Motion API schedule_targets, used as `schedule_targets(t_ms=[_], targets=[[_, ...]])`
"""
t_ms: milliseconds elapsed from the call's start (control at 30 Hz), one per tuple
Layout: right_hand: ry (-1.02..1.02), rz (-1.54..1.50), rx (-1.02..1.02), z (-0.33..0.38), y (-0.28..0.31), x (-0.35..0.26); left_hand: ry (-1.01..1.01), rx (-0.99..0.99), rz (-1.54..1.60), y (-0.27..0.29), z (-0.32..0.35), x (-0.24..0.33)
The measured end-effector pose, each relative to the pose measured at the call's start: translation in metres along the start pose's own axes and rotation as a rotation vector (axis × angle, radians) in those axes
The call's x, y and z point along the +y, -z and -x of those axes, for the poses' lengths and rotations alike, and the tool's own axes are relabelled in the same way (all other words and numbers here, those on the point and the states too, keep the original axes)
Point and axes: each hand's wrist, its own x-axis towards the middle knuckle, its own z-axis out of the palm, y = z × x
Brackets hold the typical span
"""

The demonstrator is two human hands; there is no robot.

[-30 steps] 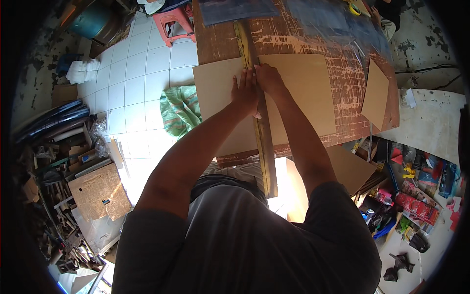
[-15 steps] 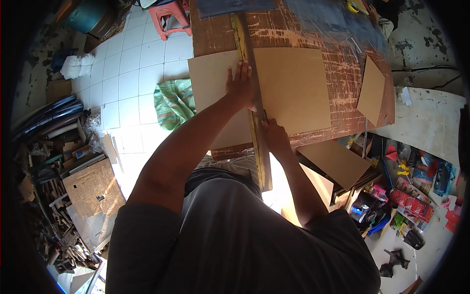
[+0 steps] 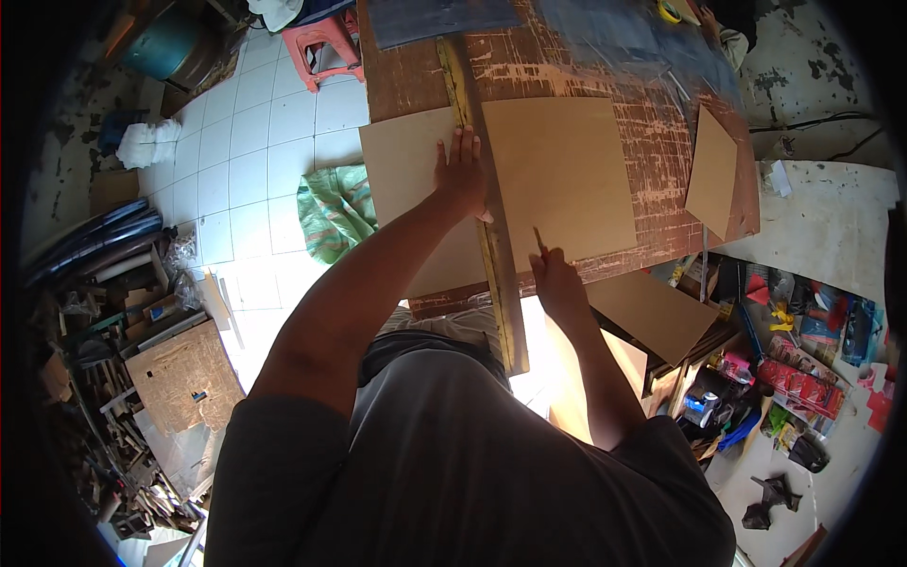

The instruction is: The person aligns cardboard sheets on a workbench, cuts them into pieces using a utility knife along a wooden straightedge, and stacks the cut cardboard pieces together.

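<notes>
A large tan board sheet (image 3: 567, 180) lies on the scratched brown worktable (image 3: 652, 189). Across it runs a long straightedge (image 3: 505, 293), dark with a worn yellow strip, its near end jutting past the table edge toward my body. My left hand (image 3: 461, 180) lies flat on the straightedge, fingers stretched out and pointing away from me. To the right of the bar, above the sheet's near edge, my right hand (image 3: 557, 279) is closed round a thin pointed tool (image 3: 539, 236). Its tip points away from me, apart from the straightedge; its handle is hidden in my fingers.
A smaller tan piece (image 3: 713, 175) lies at the table's right edge, and another tan panel (image 3: 652, 317) leans below it. Green sacking (image 3: 335, 213) rests left of the table, near a red stool (image 3: 321, 52). Scrap wood fills the left side; packaged goods crowd the right.
My right hand has moved right and slightly toward me, away from the straightedge, bringing the tool's tip into sight. My left hand stays flat on the bar.
</notes>
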Motion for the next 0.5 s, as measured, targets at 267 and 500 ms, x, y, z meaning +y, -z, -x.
schedule_targets(t_ms=[267, 500], targets=[[0.087, -0.085, 0.184, -0.181, 0.009, -0.063, -0.038, 0.043, 0.015, -0.004, -0.007, 0.009], [0.107, -0.048, 0.043, -0.222, 0.014, -0.105, -0.026, 0.083, 0.066, -0.005, -0.001, 0.0]])
